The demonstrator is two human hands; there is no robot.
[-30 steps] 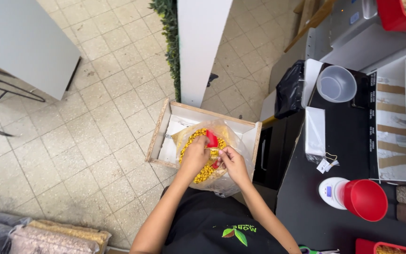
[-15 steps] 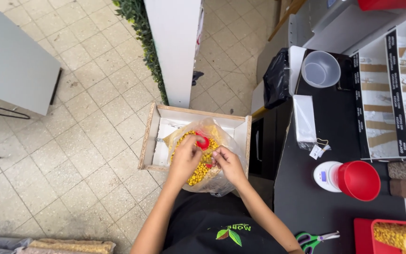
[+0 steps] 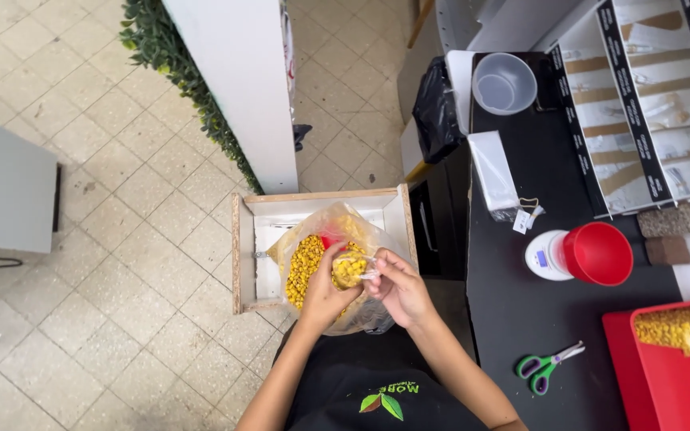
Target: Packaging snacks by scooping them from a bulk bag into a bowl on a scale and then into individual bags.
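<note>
Both hands meet over an open wooden drawer (image 3: 239, 255) that stands pulled out above the tiled floor (image 3: 121, 199). Inside it sits a large clear plastic bag of yellow corn kernels (image 3: 303, 267), which fills the half of the drawer nearer the person. A small red scoop (image 3: 329, 240) pokes out of the kernels near the middle of the drawer.

The left hand (image 3: 323, 291) is curled closed around a small clear bag (image 3: 350, 269) partly filled with kernels, held just above the big bag. The right hand (image 3: 399, 286) is also curled, its fingertips pinching the mouth of the same small bag from the other side, so the two hands touch the bag between them.

To the right of the drawer stands a black counter (image 3: 513, 319). Near its middle rests a red funnel (image 3: 597, 253) on a small white scale (image 3: 546, 255). A clear plastic tub (image 3: 504, 82) sits at the far edge, with a stack of clear bags (image 3: 495, 172) along the left edge. Green-handled scissors (image 3: 549, 367) lie towards the near edge, and a red tray of kernels (image 3: 676, 351) occupies the near right corner. A white pillar (image 3: 241, 88) with green foliage (image 3: 177, 72) beside it rises beyond the drawer
</note>
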